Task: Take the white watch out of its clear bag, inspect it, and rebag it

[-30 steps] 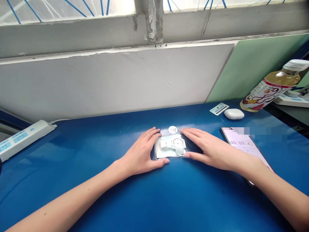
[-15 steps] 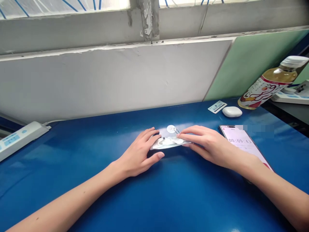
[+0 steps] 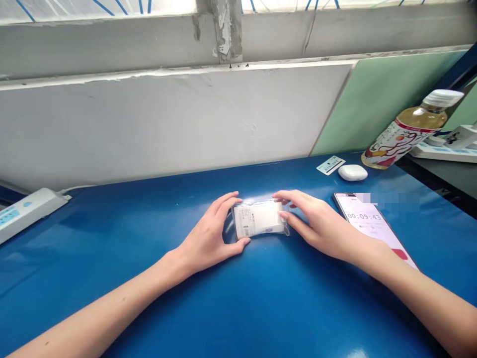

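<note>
Overall, most of the lower view is filled by a glossy blue surface (image 3: pixel 167 308), backed by a pale wall panel (image 3: pixel 160 119). A white power strip (image 3: pixel 37 211) is cut off at the left edge. A capped bottle (image 3: pixel 398 136) is seen at far right. The left hand (image 3: pixel 208 233) is set about one end of the packet, thumb and fingers spread; whether its grip is clamped cannot be told. By the right hand (image 3: pixel 316 219) the other end is pinched. A phone (image 3: pixel 372 223), timer displayed, is partly covered by the right forearm. Between both hands, near the centre, is held the clear packet (image 3: pixel 261 220), its printed white insert visible. Beyond the phone, a white rounded case (image 3: pixel 353 172) is placed beside a small card (image 3: pixel 331 165).
</note>
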Motion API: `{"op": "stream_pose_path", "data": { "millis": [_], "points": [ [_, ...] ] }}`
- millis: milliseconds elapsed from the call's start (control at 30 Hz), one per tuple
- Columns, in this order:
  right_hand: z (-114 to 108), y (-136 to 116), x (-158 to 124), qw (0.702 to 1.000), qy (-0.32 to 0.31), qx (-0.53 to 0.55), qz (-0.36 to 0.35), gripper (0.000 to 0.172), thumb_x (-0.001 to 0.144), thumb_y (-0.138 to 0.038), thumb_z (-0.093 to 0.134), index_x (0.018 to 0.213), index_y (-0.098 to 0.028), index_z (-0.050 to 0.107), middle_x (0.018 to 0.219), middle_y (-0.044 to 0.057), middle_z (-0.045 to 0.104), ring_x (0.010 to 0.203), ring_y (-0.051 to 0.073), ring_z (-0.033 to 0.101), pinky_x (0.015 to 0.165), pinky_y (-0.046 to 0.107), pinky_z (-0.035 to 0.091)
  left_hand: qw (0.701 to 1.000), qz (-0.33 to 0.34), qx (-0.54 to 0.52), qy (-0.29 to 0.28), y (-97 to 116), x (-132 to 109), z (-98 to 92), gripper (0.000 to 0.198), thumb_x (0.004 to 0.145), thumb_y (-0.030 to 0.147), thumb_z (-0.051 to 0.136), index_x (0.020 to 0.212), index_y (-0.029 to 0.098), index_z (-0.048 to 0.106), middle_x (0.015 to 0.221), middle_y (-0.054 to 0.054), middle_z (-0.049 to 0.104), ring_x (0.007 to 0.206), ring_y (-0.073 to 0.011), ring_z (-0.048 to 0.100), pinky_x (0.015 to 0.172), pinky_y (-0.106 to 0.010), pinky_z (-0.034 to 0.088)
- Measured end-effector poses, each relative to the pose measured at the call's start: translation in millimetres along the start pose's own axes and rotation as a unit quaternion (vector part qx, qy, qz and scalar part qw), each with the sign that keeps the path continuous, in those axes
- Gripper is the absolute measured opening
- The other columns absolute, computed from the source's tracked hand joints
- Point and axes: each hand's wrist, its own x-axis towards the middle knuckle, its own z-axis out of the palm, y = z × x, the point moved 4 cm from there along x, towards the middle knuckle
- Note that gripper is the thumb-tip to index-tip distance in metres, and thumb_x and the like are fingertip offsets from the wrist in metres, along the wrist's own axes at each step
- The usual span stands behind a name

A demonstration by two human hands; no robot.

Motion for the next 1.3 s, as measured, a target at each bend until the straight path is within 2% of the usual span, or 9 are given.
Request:
{"op": "stream_pose_path", "data": {
  "millis": [100, 200, 467, 600, 700, 800, 967, 1100, 1300],
  "points": [
    [4, 2, -3, 0.993, -0.046, -0.105, -0.028, 0.057, 0.099, -0.046, 0.047, 0.147, -0.015, 0.043, 0.15, 0.018, 0.048, 0.137, 0.032, 0.047, 0.111, 0.049, 0.043, 0.999, -0.023, 0.023, -0.031, -1, 1, 1.3, 0.07, 0.079, 0.037, 0.074, 0.137, 0.017, 0.042, 0.148, -0.02, 0.045, 0.14, -0.0369, 0.041, 0.113, -0.054, 0.042],
    [9, 8, -6, 0.983, -0.088, -0.157, -0.028, 0.072, 0.097, -0.057, 0.045, 0.152, -0.011, 0.037, 0.158, 0.02, 0.039, 0.146, 0.038, 0.032, 0.116, 0.057, 0.035, 0.996, -0.032, 0.053, -0.06, -2, 2, 3.6, 0.072, 0.081, 0.045, 0.07, 0.14, 0.013, 0.043, 0.148, -0.023, 0.046, 0.143, -0.0408, 0.036, 0.114, -0.058, 0.038],
    [17, 11, -6, 0.978, -0.145, -0.152, 0.006, 0.076, 0.099, -0.061, 0.034, 0.154, -0.008, 0.035, 0.16, 0.016, 0.035, 0.151, 0.037, 0.019, 0.117, 0.056, 0.034, 0.991, -0.017, 0.095, -0.092, -1, -1, 7.1, 0.078, 0.089, 0.05, 0.059, 0.151, 0.012, 0.03, 0.155, -0.02, 0.039, 0.148, -0.039, 0.027, 0.116, -0.058, 0.034],
    [15, 2, -4, 0.98, -0.103, -0.169, -0.013, 0.073, 0.099, -0.056, 0.039, 0.148, -0.004, 0.043, 0.156, 0.019, 0.041, 0.149, 0.037, 0.025, 0.116, 0.055, 0.036, 0.99, -0.015, 0.102, -0.098, -1, -1, 7.3, 0.069, 0.088, 0.052, 0.061, 0.142, 0.012, 0.043, 0.153, -0.02, 0.042, 0.148, -0.0382, 0.026, 0.117, -0.056, 0.033],
    [17, -7, -4, 0.982, -0.076, -0.168, -0.036, 0.063, 0.1, -0.049, 0.041, 0.141, -0.002, 0.051, 0.146, 0.021, 0.054, 0.143, 0.037, 0.039, 0.114, 0.053, 0.04, 0.99, -0.016, 0.096, -0.101, -2, -1, 7.0, 0.068, 0.087, 0.055, 0.062, 0.137, 0.011, 0.046, 0.152, -0.022, 0.042, 0.148, -0.0384, 0.026, 0.117, -0.057, 0.033],
    [21, -12, -4, 0.984, -0.073, -0.152, -0.054, 0.054, 0.103, -0.041, 0.037, 0.136, -0.003, 0.055, 0.138, 0.021, 0.061, 0.135, 0.035, 0.051, 0.111, 0.051, 0.044, 0.989, -0.02, 0.097, -0.115, -2, -1, 7.3, 0.065, 0.094, 0.057, 0.053, 0.141, 0.013, 0.044, 0.155, -0.02, 0.039, 0.149, -0.0377, 0.024, 0.117, -0.059, 0.032],
    [25, -14, -5, 0.984, -0.064, -0.145, -0.084, 0.043, 0.102, -0.02, 0.035, 0.138, -0.005, 0.053, 0.14, 0.02, 0.06, 0.133, 0.033, 0.053, 0.107, 0.049, 0.05, 0.988, -0.01, 0.101, -0.119, -1, -1, 7.5, 0.062, 0.096, 0.056, 0.05, 0.141, 0.013, 0.046, 0.156, -0.02, 0.038, 0.148, -0.0388, 0.026, 0.117, -0.061, 0.03],
    [24, -12, -6, 0.983, -0.061, -0.146, -0.096, 0.051, 0.092, -0.001, 0.036, 0.141, -0.005, 0.049, 0.141, 0.022, 0.058, 0.132, 0.029, 0.055, 0.104, 0.046, 0.052, 0.989, 0.003, 0.092, -0.114, -1, 1, 7.7, 0.062, 0.094, 0.056, 0.054, 0.138, 0.012, 0.048, 0.153, -0.022, 0.041, 0.147, -0.0395, 0.03, 0.117, -0.062, 0.029],
    [19, -13, -4, 0.982, -0.092, -0.134, -0.1, 0.052, 0.089, 0.002, 0.039, 0.138, -0.007, 0.053, 0.139, 0.021, 0.06, 0.131, 0.029, 0.056, 0.106, 0.045, 0.05, 0.991, 0.027, 0.077, -0.11, -2, 1, 7.9, 0.06, 0.092, 0.052, 0.058, 0.138, 0.015, 0.047, 0.152, -0.02, 0.045, 0.146, -0.037, 0.033, 0.119, -0.061, 0.028]
  ]
}}
